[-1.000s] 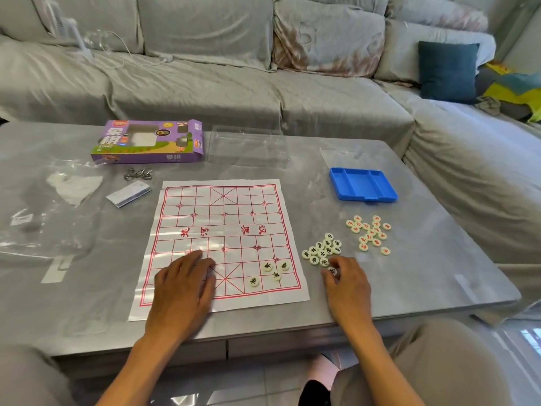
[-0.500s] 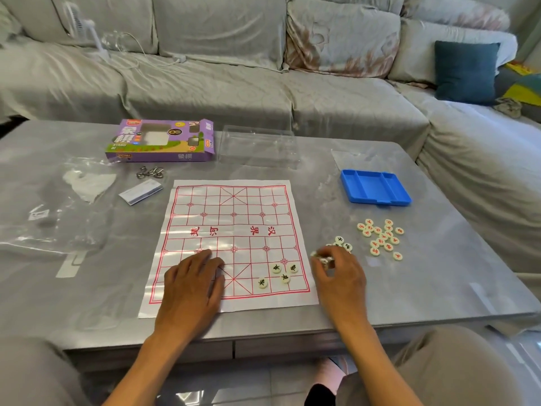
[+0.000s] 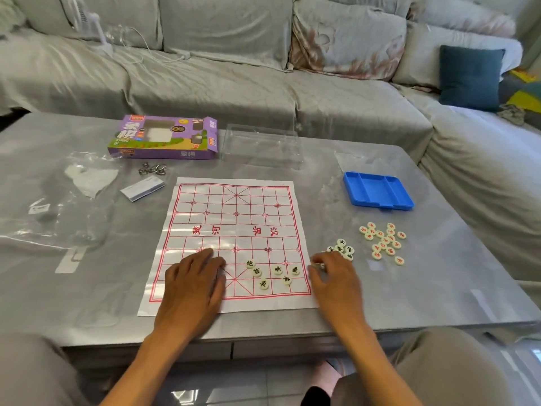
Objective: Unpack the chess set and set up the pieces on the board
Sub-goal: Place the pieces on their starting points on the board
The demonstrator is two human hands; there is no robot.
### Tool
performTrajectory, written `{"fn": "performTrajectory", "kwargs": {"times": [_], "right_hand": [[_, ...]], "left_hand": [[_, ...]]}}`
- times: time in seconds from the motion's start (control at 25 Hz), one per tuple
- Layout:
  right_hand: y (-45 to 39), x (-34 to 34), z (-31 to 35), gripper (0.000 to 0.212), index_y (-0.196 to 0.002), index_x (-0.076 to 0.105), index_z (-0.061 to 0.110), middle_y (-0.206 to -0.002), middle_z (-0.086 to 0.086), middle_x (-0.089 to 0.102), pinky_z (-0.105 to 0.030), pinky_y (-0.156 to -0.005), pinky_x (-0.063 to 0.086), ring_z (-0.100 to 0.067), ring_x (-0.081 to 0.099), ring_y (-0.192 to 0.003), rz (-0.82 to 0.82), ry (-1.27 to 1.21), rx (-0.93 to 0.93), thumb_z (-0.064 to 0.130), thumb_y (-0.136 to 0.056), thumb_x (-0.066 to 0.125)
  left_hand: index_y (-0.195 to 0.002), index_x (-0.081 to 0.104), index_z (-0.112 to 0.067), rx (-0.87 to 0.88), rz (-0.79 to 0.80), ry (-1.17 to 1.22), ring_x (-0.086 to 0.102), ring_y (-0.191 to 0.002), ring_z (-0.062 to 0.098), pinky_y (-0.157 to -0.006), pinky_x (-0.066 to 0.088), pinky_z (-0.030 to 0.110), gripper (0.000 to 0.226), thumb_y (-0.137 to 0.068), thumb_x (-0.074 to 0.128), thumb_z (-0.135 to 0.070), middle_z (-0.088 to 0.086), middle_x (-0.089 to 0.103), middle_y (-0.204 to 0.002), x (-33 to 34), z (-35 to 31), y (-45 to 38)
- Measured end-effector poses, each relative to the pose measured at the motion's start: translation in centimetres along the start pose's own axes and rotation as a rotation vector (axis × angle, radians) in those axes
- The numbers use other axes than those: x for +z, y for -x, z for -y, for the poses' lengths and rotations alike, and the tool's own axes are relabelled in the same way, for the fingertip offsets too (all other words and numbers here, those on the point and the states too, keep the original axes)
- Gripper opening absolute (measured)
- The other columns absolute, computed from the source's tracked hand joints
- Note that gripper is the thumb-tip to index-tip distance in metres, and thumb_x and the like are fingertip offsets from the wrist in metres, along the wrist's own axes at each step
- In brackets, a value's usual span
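The paper chess board (image 3: 234, 218), white with red lines, lies flat on the grey table (image 3: 439, 288). Several pale round pieces with black characters (image 3: 265, 284) sit loosely in its near right part. My left hand (image 3: 193, 288) rests flat on the board's near left corner. My right hand (image 3: 333, 285) is at the board's right edge, its fingertips curled round a pale chess piece (image 3: 317, 266). Just beyond it lies a small heap of black-marked pieces (image 3: 341, 249). A wider scatter of red-marked pieces (image 3: 383, 241) lies further right.
A blue plastic tray (image 3: 377, 191) sits beyond the red pieces. At the back are the purple box (image 3: 164, 137) and a clear plastic lid (image 3: 263, 145). Plastic wrapping (image 3: 58, 206), a small leaflet (image 3: 143, 187) and metal rings (image 3: 152, 168) lie left. A grey sofa surrounds the table.
My right hand moved left from the black heap to the board's edge. More black-marked pieces lie on the board now and the heap is smaller. My left hand stayed put.
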State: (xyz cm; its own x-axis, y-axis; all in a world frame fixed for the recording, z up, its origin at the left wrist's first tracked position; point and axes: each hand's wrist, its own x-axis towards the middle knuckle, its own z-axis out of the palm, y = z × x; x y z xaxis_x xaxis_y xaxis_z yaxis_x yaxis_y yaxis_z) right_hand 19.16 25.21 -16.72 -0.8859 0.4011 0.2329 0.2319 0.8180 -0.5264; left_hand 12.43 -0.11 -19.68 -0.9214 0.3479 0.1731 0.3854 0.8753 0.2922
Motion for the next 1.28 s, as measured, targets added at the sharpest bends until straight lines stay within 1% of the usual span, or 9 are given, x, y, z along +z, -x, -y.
{"fn": "performTrajectory", "kwargs": {"times": [0.12,0.24,0.44,0.6,0.8,0.88,1.0,1.16,1.28], "right_hand": [[-0.5,-0.8,-3.2,0.013,-0.101,0.064,0.021,-0.1,0.006,0.061,-0.022,-0.073,0.035,-0.008,0.045,-0.09,0.045,0.092,0.047,0.029,-0.091,0.061],[-1.1,0.1,-2.6,0.012,-0.097,0.062,0.022,-0.096,0.009,0.058,-0.022,-0.073,0.037,-0.011,0.049,-0.09,0.056,0.089,-0.005,0.033,-0.09,0.062],[-3.1,0.9,-2.3,0.02,-0.107,0.059,0.024,-0.109,0.009,0.059,-0.018,-0.078,0.041,-0.007,0.052,-0.096,0.106,0.062,0.0,0.037,-0.092,0.058],[-3.9,0.9,-2.1,0.016,-0.1,0.061,0.022,-0.105,0.004,0.063,-0.02,-0.075,0.045,-0.007,0.051,-0.087,0.127,0.125,-0.007,0.035,-0.094,0.054],[-3.4,0.9,1.6,0.01,-0.098,0.063,0.021,-0.1,0.005,0.063,-0.025,-0.076,0.048,-0.008,0.054,-0.087,-0.008,-0.036,-0.068,0.029,-0.091,0.061],[-2.9,2.5,4.8,0.012,-0.1,0.064,0.02,-0.103,0.005,0.062,-0.027,-0.082,0.047,-0.012,0.053,-0.092,0.083,-0.013,-0.187,0.027,-0.093,0.058],[-2.8,4.6,7.5,0.021,-0.108,0.065,0.016,-0.11,0.001,0.063,-0.027,-0.089,0.046,-0.015,0.054,-0.098,0.211,0.057,-0.173,0.028,-0.097,0.051],[-3.3,3.0,4.6,0.022,-0.104,0.066,0.019,-0.11,0.004,0.063,-0.028,-0.085,0.044,-0.014,0.053,-0.099,0.135,0.028,-0.183,0.033,-0.096,0.051],[-4.7,-0.3,-0.9,0.021,-0.111,0.063,0.024,-0.117,0.005,0.06,-0.025,-0.083,0.043,-0.013,0.052,-0.104,0.054,0.113,0.006,0.035,-0.094,0.054]], "left_hand": [[-0.119,0.056,-0.03,0.002,0.003,-0.004,0.046,-0.126,0.021,-0.103,0.035,0.041,0.047,-0.094,0.02,-0.049,-0.003,0.051,-0.136,0.2,0.1,0.0],[-0.119,0.056,-0.03,0.005,0.008,-0.004,0.047,-0.126,0.022,-0.103,0.036,0.042,0.046,-0.095,0.022,-0.049,-0.003,0.052,-0.136,0.2,0.1,0.0],[-0.12,0.056,-0.032,-0.001,0.009,-0.004,0.046,-0.127,0.02,-0.104,0.035,0.04,0.047,-0.095,0.02,-0.05,-0.004,0.051,-0.137,0.2,0.1,0.0],[-0.118,0.058,-0.031,0.002,-0.005,0.008,0.048,-0.125,0.021,-0.103,0.037,0.041,0.048,-0.095,0.02,-0.051,-0.004,0.053,-0.136,0.1,0.1,0.1],[-0.117,0.057,-0.03,-0.001,-0.012,0.0,0.05,-0.124,0.022,-0.102,0.038,0.041,0.046,-0.095,0.022,-0.049,-0.002,0.054,-0.134,0.1,-0.1,0.0],[-0.119,0.057,-0.03,-0.005,0.004,-0.002,0.049,-0.125,0.022,-0.104,0.036,0.042,0.047,-0.095,0.022,-0.049,-0.002,0.053,-0.136,0.2,0.0,0.1],[-0.122,0.058,-0.03,-0.012,0.009,-0.005,0.048,-0.128,0.023,-0.106,0.033,0.042,0.05,-0.094,0.021,-0.05,-0.002,0.052,-0.138,0.3,0.2,0.2],[-0.122,0.056,-0.032,-0.007,0.015,0.007,0.046,-0.129,0.021,-0.107,0.032,0.041,0.05,-0.094,0.019,-0.051,-0.004,0.051,-0.139,0.4,0.3,0.1],[-0.12,0.055,-0.032,-0.002,-0.002,0.005,0.046,-0.127,0.02,-0.105,0.033,0.04,0.045,-0.095,0.022,-0.049,-0.004,0.051,-0.137,0.5,0.3,0.0]]}}
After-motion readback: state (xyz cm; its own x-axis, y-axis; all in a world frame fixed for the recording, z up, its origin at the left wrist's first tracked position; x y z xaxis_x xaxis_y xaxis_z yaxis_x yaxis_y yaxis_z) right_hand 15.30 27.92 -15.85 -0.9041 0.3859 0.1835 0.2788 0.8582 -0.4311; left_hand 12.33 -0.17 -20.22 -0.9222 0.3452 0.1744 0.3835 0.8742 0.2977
